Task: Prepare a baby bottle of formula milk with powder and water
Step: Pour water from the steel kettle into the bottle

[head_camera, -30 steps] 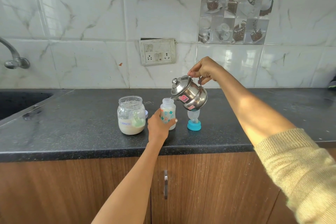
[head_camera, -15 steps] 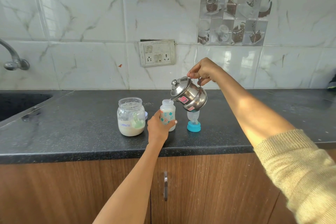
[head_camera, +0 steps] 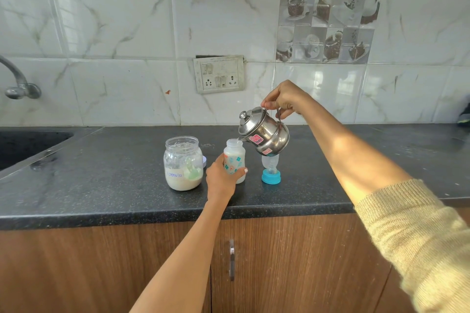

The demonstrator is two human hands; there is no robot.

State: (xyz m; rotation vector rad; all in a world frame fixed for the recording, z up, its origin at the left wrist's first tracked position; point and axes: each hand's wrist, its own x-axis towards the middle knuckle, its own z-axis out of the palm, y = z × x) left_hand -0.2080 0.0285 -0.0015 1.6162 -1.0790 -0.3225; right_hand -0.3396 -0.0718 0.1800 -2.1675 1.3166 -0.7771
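Note:
A small baby bottle (head_camera: 235,160) with flower prints stands upright and uncapped on the black counter (head_camera: 114,185); its contents look milky white. My left hand (head_camera: 220,180) grips its lower part. My right hand (head_camera: 282,101) holds a steel kettle (head_camera: 264,134) by the handle, tilted left, its spout at the bottle's mouth. Just right of the bottle, under the kettle, the teat with its blue ring (head_camera: 271,173) stands on the counter. To the left stands an open clear jar (head_camera: 183,162) of formula powder with a green scoop inside.
A sink (head_camera: 23,145) and tap (head_camera: 17,84) are at the far left. A switch and socket plate (head_camera: 220,73) is on the tiled wall behind. Wooden cabinet doors (head_camera: 279,262) are below the counter edge. A small white lid (head_camera: 204,161) peeks out behind the jar.
The kettle stays tilted over the bottle's mouth with both hands holding in place. The view has shifted slightly; the objects have not moved.

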